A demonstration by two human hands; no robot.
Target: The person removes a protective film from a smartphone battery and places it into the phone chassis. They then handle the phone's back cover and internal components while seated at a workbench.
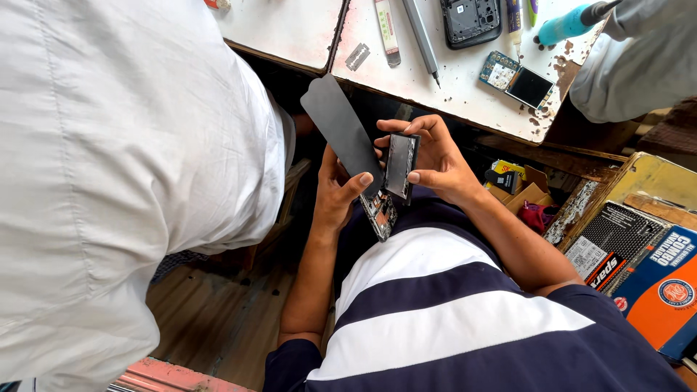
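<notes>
Left hand [335,190] clamps opened phone [379,212] with black panel [341,132] lifted; right hand [434,156] pinches grey battery [401,165] just above it.

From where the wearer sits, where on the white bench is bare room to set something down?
Bare patch on the white bench between the screwdriver and the small circuit board. Crowded along the far edge: phone frame, razor blade.

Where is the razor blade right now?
In the head view, the razor blade lies on the white table near its front edge, upper centre, just left of the flat metal strip.
</notes>
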